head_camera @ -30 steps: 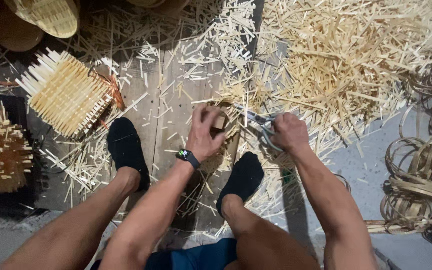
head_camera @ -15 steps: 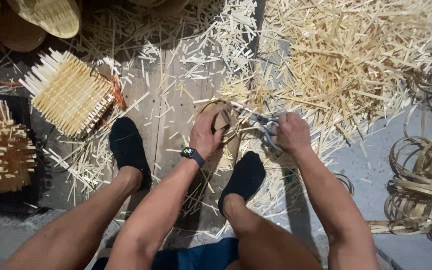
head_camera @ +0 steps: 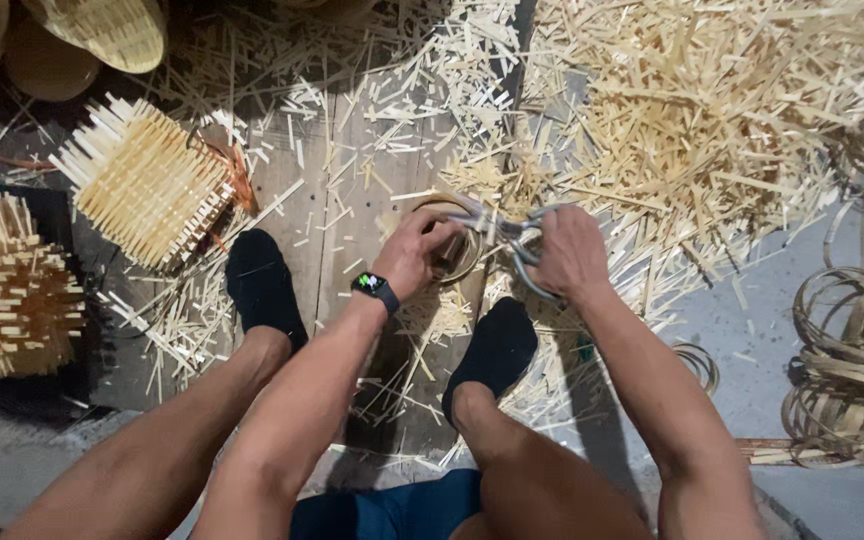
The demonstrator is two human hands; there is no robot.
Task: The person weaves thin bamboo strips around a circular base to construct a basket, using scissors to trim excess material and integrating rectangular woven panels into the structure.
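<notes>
My left hand (head_camera: pixel 414 252), with a black watch on the wrist, grips a small round bamboo ring (head_camera: pixel 460 262) just above the wooden board. My right hand (head_camera: pixel 572 255) is closed around the handles of grey metal shears (head_camera: pixel 507 232). The shears' blades point left and meet the top edge of the ring. Both hands sit close together between my two feet in black socks (head_camera: pixel 262 288). The far side of the ring is partly hidden by my left fingers.
Cut bamboo slivers (head_camera: pixel 692 110) lie heaped at the upper right and scattered over the boards. Two bundles of bamboo sticks (head_camera: pixel 147 180) lie at the left. Woven baskets (head_camera: pixel 102 28) sit at the top left. Coiled bamboo strips (head_camera: pixel 847 370) lie at the right.
The view has shifted slightly. My hands stay on the ring and shears, with the shears' blades now across the ring's top edge.
</notes>
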